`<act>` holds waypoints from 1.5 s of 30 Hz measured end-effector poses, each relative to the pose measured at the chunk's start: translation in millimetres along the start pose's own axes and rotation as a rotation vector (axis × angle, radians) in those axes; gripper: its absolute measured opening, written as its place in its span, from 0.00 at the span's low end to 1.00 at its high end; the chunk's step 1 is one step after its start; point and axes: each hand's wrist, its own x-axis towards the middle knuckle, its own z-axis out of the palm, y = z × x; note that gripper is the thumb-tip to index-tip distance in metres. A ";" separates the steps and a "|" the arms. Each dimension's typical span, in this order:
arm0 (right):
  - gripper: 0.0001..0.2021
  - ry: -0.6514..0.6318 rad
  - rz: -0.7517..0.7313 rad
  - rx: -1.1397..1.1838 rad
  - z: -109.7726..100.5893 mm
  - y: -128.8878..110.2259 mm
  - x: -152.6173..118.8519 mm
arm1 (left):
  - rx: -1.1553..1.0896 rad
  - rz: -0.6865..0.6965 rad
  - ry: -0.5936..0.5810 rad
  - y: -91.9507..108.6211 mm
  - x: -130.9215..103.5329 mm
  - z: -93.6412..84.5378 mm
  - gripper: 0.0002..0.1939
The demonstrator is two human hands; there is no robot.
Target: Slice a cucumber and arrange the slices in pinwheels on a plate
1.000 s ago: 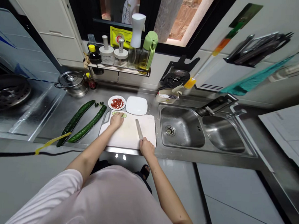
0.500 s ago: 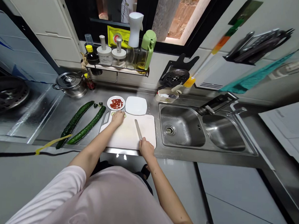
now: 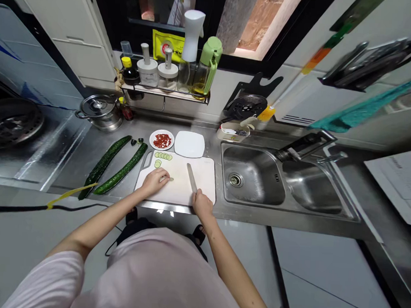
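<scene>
The left hand (image 3: 156,181) has come nearer over the white rectangular cutting board (image 3: 177,192), fingertips at a thin pale-green cucumber piece (image 3: 171,179); whether pinching, I cannot tell. Rightward, the right hand (image 3: 202,204) grips a long steel-bladed knife (image 3: 191,177), best kept clear of those fingertips.

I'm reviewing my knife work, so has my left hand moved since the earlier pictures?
Yes, your left hand has moved toward the front edge of the counter, uncovering cucumber slices on the far side of the cutting board.
</scene>
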 end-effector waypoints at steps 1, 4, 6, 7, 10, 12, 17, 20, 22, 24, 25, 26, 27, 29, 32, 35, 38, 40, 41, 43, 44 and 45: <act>0.14 -0.005 0.000 0.000 -0.2 -0.8 -0.4 | -0.038 0.015 -0.001 -3.6 -10.1 -0.7 0.08; 0.13 -0.009 -0.004 -0.005 0.1 -4.0 -1.7 | -0.130 0.021 0.006 -15.3 -34.9 -0.8 0.07; 0.13 -0.008 -0.007 -0.007 1.1 -5.9 -2.5 | -0.177 -0.025 0.026 -21.7 -46.3 3.0 0.08; 0.13 -0.006 -0.007 -0.007 1.7 -6.6 -2.8 | -0.201 -0.061 0.042 -23.9 -50.6 6.5 0.08; 0.13 0.001 -0.006 -0.005 4.1 -8.4 -3.8 | -0.299 -0.211 0.119 -25.9 -58.5 21.0 0.09; 0.13 0.004 -0.008 -0.002 5.2 -9.2 -4.4 | -0.392 -0.317 0.189 -23.7 -61.1 30.2 0.11; 0.12 0.007 -0.016 -0.007 3.8 -9.5 -4.6 | -0.578 -0.435 0.322 -13.9 -74.8 33.5 0.15; 0.12 -0.007 -0.012 -0.006 1.6 -9.4 -4.9 | -0.668 -0.499 0.300 -12.2 -94.6 25.1 0.16; 0.12 -0.013 -0.006 -0.004 0.7 -9.5 -5.8 | -0.715 -0.560 0.334 -13.1 -110.8 19.2 0.17; 0.13 -0.006 -0.002 0.003 0.2 -9.5 -7.1 | -0.756 -0.597 0.363 -13.9 -127.0 13.9 0.19; 0.13 0.000 0.003 0.009 0.0 -9.3 -7.8 | -0.768 -0.616 0.381 -13.9 -134.7 11.4 0.19; 0.13 0.005 0.008 0.016 -0.2 -9.1 -8.3 | -0.770 -0.633 0.397 -13.4 -142.1 9.0 0.19; 0.13 0.005 0.013 0.023 -0.5 -8.6 -8.6 | -0.766 -0.650 0.402 -12.5 -149.2 6.9 0.19; 0.13 -0.006 0.028 0.035 -1.4 -7.2 -8.5 | -0.756 -0.670 0.407 -10.3 -162.0 3.6 0.18; 0.14 -0.023 0.044 0.047 -3.0 -3.7 -6.4 | -0.733 -0.658 0.365 -8.1 -176.0 3.4 0.17; 0.15 -0.033 0.051 0.059 -4.0 0.4 -2.7 | -0.697 -0.623 0.244 -8.2 -177.7 9.6 0.16; 0.15 -0.051 0.054 0.069 -4.2 3.7 0.3 | -0.647 -0.551 0.166 -7.6 -160.9 18.7 0.15; 0.15 -0.053 0.053 0.070 -4.2 5.1 1.1 | -0.632 -0.495 0.127 -6.1 -139.4 24.2 0.14; 0.15 -0.053 0.050 0.069 -4.4 5.7 1.2 | -0.626 -0.467 0.119 -5.3 -126.4 26.5 0.14; 0.15 -0.055 0.046 0.067 -5.0 6.9 1.0 | -0.592 -0.437 0.140 -4.3 -97.9 30.2 0.14; 0.15 -0.060 0.044 0.066 -5.5 7.5 1.0 | -0.570 -0.419 0.146 -4.3 -83.3 31.7 0.13; 0.15 -0.065 0.044 0.063 -6.2 8.0 0.9 | -0.551 -0.404 0.171 -4.9 -69.0 33.1 0.13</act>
